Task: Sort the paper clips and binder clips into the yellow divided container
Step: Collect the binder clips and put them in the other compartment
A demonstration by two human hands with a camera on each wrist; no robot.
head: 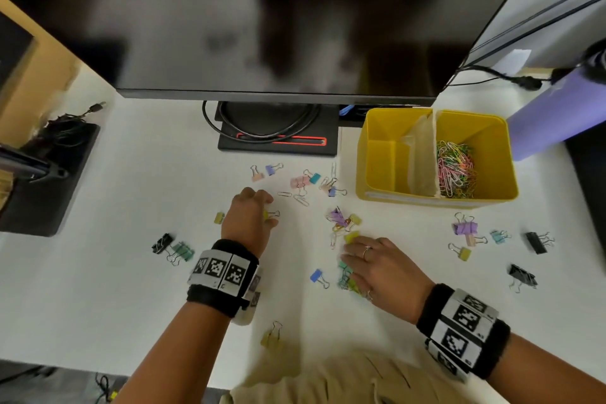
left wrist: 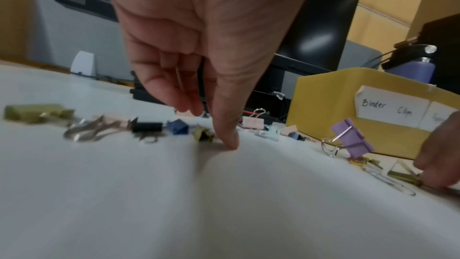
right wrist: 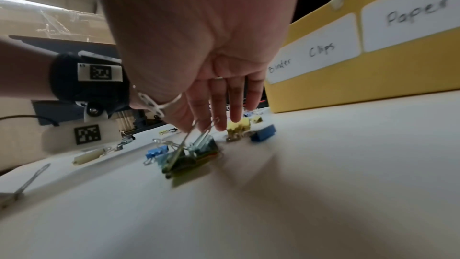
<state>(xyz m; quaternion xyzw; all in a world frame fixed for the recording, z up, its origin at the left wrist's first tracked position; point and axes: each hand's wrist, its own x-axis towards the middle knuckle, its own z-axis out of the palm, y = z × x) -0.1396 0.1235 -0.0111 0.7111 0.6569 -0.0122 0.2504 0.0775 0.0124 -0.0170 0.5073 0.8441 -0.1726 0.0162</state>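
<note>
Head view, container: yellow divided container [head: 367, 154] is sitting on the white bench [head: 131, 289]; its right compartment is holding a heap of paper clips [head: 455, 174], its left compartment is looking bare.
Head view, clips: binder clips are lying scattered left of, in front of and right of the container; a few paper clips are lying among them.
Head view, left hand [head: 249, 216]: reaching down well left of the container, fingers curling by a yellow binder clip [head: 271, 214].
Head view, right hand [head: 380, 266]: lying flat over a teal and yellow cluster [head: 346, 275] in front of the container.
Left wrist view, grip: thumb [left wrist: 226, 137] is pressing the bench beside the yellow clip; fingers are curling above it, something thin between them; a hold on the clip cannot be told.
Right wrist view, grip: fingers [right wrist: 219, 117] are spreading nearly straight over the cluster, touching wire handles, nothing enclosed.
Step, judged: gathering binder clips, paper clips mostly done.
Next move, judged: closing on the clips, carrying them to the compartment labelled "Binder Clips" [right wrist: 313, 56].
</note>
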